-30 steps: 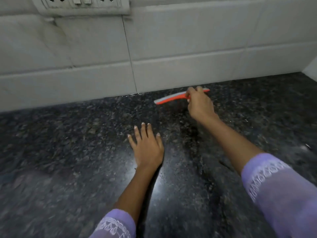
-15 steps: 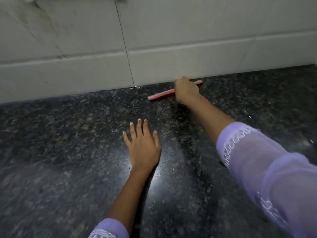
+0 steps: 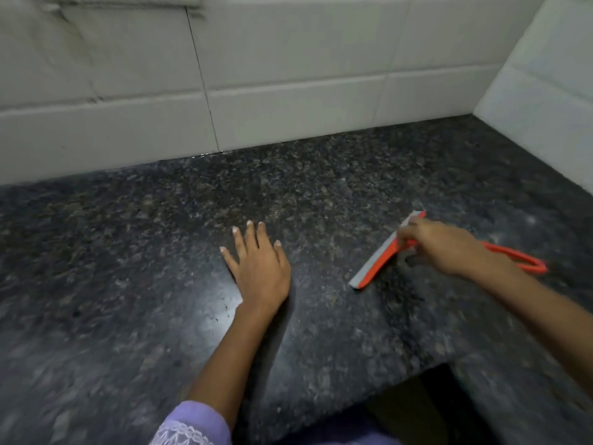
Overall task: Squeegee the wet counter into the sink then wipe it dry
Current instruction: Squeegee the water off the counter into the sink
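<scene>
1. Gripping the orange squeegee (image 3: 375,264) near its head, the right hand (image 3: 449,245) holds its grey blade against the counter (image 3: 128,252), right of centre.
2. Left hand (image 3: 260,268) lies flat on the counter, fingers spread, holding nothing.
3. Tiled wall (image 3: 288,75) stands behind.

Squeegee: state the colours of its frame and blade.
The squeegee has an orange-red frame with a grey blade strip, seen in the head view.
</scene>
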